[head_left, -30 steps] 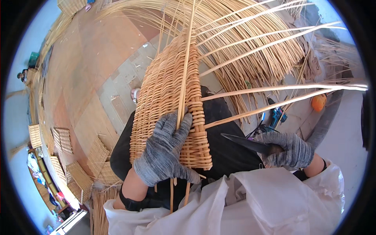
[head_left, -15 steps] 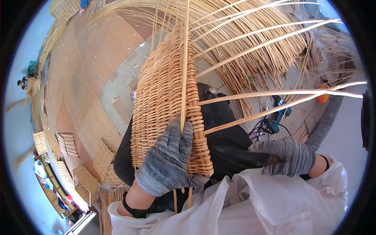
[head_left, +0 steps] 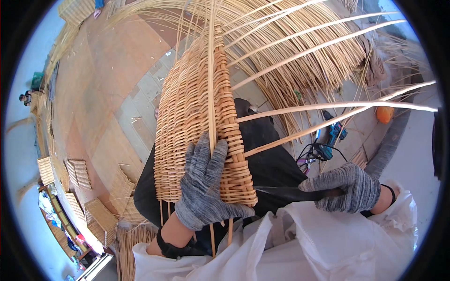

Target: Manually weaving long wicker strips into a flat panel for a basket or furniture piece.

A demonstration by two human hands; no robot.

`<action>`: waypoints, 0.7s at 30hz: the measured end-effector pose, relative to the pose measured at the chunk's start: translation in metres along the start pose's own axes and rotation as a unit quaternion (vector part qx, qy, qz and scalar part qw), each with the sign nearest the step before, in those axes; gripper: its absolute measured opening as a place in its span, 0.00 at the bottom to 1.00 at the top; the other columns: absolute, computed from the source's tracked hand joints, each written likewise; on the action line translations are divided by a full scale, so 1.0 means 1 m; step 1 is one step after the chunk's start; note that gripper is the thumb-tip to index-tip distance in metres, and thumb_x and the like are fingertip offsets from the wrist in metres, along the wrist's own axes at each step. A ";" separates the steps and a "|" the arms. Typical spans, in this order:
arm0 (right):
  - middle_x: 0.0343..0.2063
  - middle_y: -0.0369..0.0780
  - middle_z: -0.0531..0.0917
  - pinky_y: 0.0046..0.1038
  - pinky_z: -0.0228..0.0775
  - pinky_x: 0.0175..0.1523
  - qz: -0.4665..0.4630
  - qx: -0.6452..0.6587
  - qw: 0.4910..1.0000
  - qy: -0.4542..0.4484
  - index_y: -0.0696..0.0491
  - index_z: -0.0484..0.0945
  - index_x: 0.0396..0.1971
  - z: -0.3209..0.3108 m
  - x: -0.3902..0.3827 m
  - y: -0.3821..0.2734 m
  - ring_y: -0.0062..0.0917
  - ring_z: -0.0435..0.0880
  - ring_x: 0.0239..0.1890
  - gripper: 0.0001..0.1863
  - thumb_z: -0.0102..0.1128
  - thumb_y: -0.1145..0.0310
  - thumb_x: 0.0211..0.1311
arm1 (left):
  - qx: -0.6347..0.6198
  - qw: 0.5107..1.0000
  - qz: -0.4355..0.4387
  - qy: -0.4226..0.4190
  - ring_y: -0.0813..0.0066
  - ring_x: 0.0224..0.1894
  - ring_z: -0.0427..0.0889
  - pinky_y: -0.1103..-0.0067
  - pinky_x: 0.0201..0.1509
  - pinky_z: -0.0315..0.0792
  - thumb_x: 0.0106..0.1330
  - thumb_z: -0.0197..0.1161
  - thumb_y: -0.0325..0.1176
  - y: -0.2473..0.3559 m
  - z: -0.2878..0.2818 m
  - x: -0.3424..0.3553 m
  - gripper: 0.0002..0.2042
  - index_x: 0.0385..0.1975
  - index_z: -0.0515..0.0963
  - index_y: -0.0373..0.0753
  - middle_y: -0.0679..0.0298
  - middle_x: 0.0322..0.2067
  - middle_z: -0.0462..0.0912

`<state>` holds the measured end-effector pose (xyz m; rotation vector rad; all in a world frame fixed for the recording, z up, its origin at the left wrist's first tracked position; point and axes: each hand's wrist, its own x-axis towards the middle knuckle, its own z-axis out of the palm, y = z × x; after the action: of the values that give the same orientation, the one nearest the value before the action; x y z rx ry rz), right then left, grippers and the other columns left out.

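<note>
Across my lap, over dark cloth, stands a woven wicker panel [head_left: 187,107], with pale uncut rods [head_left: 323,107] sticking out from its right edge. One long flat pale rod [head_left: 210,79] runs lengthwise over the weave. My left hand [head_left: 204,185], in a grey knitted glove, grips the near part of the panel; its fingers press around the rod's lower end and its thumb lies along the bottom edge. To the right, clear of the wicker, my gloved right hand [head_left: 349,187] is closed around a long, dark, narrow tool [head_left: 286,190] whose exact kind is indistinct.
A big bundle of cut rods [head_left: 300,51] covers the floor at the far right. Nearer lie a teal power tool [head_left: 328,145] with a black cord and an orange round object [head_left: 384,114]. Woven panels [head_left: 101,215] lean at the left, and a distant person [head_left: 26,98] is beyond.
The long rod and the panel have shifted slightly left in view. My left hand has moved a little along the weave. My right hand, blurred before, is now sharper, with the dark tool more visible.
</note>
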<state>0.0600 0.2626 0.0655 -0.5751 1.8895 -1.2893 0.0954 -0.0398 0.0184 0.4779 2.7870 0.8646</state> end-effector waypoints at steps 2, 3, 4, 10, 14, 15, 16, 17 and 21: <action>0.24 0.38 0.76 0.25 0.69 0.31 -0.006 -0.006 1.000 -0.006 0.50 0.76 0.46 -0.003 0.003 -0.005 0.25 0.76 0.24 0.22 0.62 0.73 0.46 | -0.004 1.000 0.003 -0.003 0.49 0.64 0.49 0.62 0.66 0.41 0.24 0.71 0.63 -0.001 0.001 0.000 0.60 0.61 0.53 0.37 0.44 0.60 0.52; 0.23 0.37 0.76 0.24 0.69 0.30 0.005 -0.017 1.000 -0.010 0.50 0.76 0.46 -0.006 0.005 -0.011 0.24 0.76 0.23 0.22 0.62 0.73 0.46 | -0.006 1.000 0.007 -0.009 0.48 0.64 0.49 0.59 0.66 0.37 0.29 0.68 0.64 -0.002 0.000 0.001 0.57 0.60 0.54 0.35 0.42 0.60 0.51; 0.22 0.37 0.76 0.23 0.69 0.29 0.017 -0.029 0.999 -0.016 0.50 0.76 0.45 -0.009 0.007 -0.017 0.23 0.76 0.22 0.22 0.62 0.74 0.45 | -0.008 1.000 0.003 -0.004 0.48 0.64 0.49 0.59 0.66 0.37 0.29 0.68 0.64 -0.003 0.001 0.000 0.57 0.60 0.54 0.35 0.42 0.60 0.51; 0.27 0.38 0.81 0.21 0.73 0.33 0.077 -0.072 0.992 -0.067 0.50 0.78 0.43 -0.028 0.023 -0.050 0.21 0.79 0.26 0.21 0.63 0.74 0.44 | -0.020 0.999 0.031 0.032 0.48 0.64 0.50 0.58 0.66 0.36 0.31 0.66 0.67 -0.006 0.006 0.003 0.56 0.60 0.55 0.35 0.43 0.59 0.52; 0.31 0.39 0.82 0.21 0.74 0.37 0.031 -0.132 0.987 -0.082 0.50 0.78 0.42 -0.035 0.038 -0.055 0.21 0.81 0.29 0.20 0.64 0.72 0.44 | -0.022 0.998 0.050 0.043 0.47 0.63 0.50 0.57 0.66 0.36 0.35 0.62 0.68 -0.006 0.008 0.005 0.54 0.60 0.56 0.34 0.41 0.59 0.52; 0.30 0.38 0.82 0.21 0.74 0.36 0.092 -0.083 0.988 -0.093 0.50 0.78 0.42 -0.035 0.042 -0.054 0.20 0.80 0.28 0.20 0.63 0.72 0.44 | -0.024 0.997 0.053 0.046 0.47 0.63 0.51 0.57 0.66 0.36 0.36 0.61 0.68 -0.007 0.009 0.006 0.54 0.60 0.56 0.34 0.41 0.58 0.52; 0.29 0.37 0.81 0.22 0.73 0.35 0.150 -0.033 0.983 -0.105 0.49 0.78 0.42 -0.036 0.046 -0.053 0.20 0.80 0.27 0.20 0.63 0.72 0.45 | -0.027 0.997 0.050 0.051 0.47 0.63 0.51 0.57 0.66 0.36 0.36 0.61 0.68 -0.008 0.008 0.006 0.54 0.60 0.56 0.34 0.41 0.58 0.52; 0.29 0.37 0.81 0.22 0.73 0.35 0.152 -0.038 0.982 -0.109 0.49 0.78 0.42 -0.037 0.048 -0.054 0.20 0.80 0.27 0.20 0.63 0.72 0.45 | -0.035 0.997 0.051 0.049 0.47 0.63 0.51 0.56 0.65 0.36 0.36 0.61 0.68 -0.009 0.007 0.006 0.53 0.59 0.56 0.33 0.41 0.58 0.53; 0.25 0.36 0.80 0.22 0.70 0.32 0.011 -0.226 0.965 -0.135 0.49 0.79 0.42 -0.041 0.051 -0.058 0.19 0.77 0.24 0.19 0.62 0.72 0.45 | -0.054 0.996 0.049 0.056 0.47 0.62 0.52 0.54 0.65 0.37 0.35 0.61 0.67 -0.009 0.006 0.007 0.53 0.59 0.57 0.33 0.40 0.57 0.54</action>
<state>-0.0064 0.2263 0.1097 -0.9107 1.9508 -0.7146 0.0884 -0.0408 0.0076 0.5697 2.8180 1.0888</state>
